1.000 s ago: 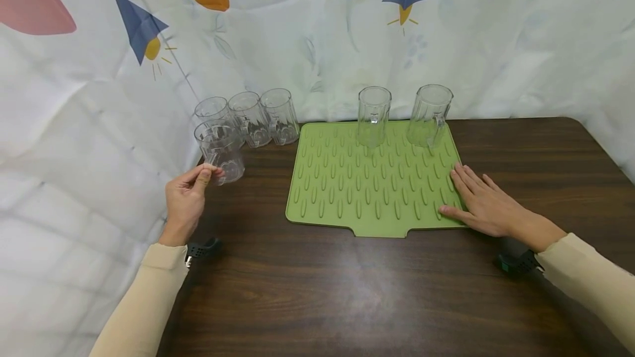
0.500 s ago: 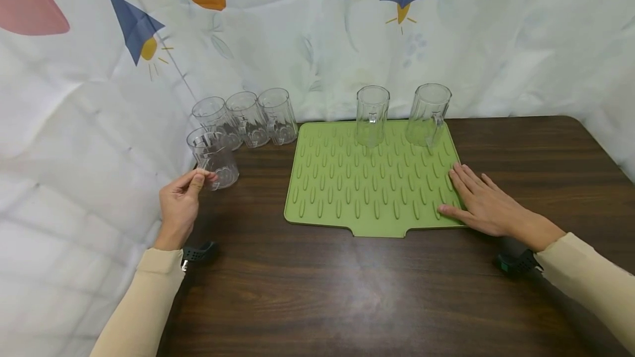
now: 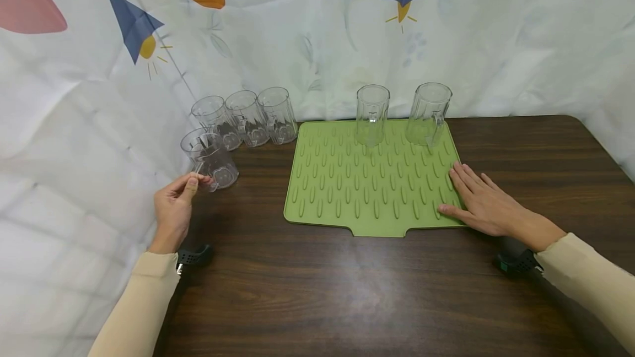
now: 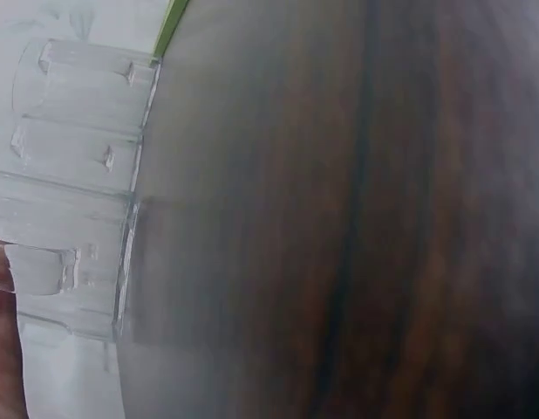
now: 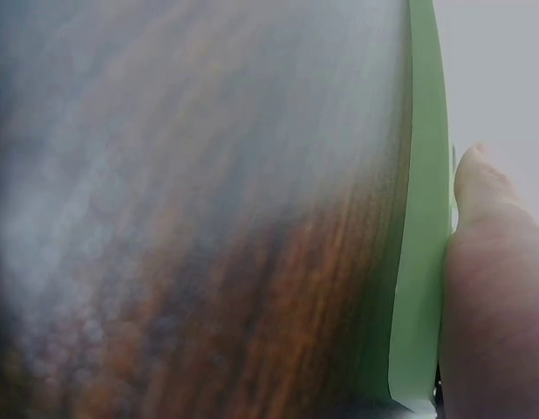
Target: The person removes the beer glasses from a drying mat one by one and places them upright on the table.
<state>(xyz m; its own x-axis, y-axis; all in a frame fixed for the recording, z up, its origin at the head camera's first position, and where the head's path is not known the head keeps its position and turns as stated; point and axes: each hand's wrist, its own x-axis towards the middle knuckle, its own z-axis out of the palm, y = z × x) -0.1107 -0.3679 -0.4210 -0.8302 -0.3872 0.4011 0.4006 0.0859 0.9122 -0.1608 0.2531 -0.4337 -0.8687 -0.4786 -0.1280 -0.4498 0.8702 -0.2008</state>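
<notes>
My left hand (image 3: 173,208) pinches the handle of a clear glass mug (image 3: 220,161) between thumb and fingers. This mug is in front of the left one of three mugs at the back left, overlapping it in the head view, with its base right at the tabletop. In the left wrist view, the fingers (image 4: 3,340) show at the left edge, by the handle (image 4: 71,269). My right hand (image 3: 483,203) lies flat with spread fingers on the right edge of a green ridged mat (image 3: 347,197). Its thumb (image 5: 486,188) shows over the mat's rim (image 5: 422,218) in the right wrist view.
Three glass mugs (image 3: 278,117) stand in a row left of the mat. Two more, a left one (image 3: 372,117) and a right one (image 3: 429,117), stand on the mat's back part. A printed white cloth (image 3: 307,26) hangs behind and left of the dark wooden table (image 3: 317,291).
My left hand has moved left and slightly toward me with the mug, which now sits lower and farther left in the head view. My right hand stays on the mat.
</notes>
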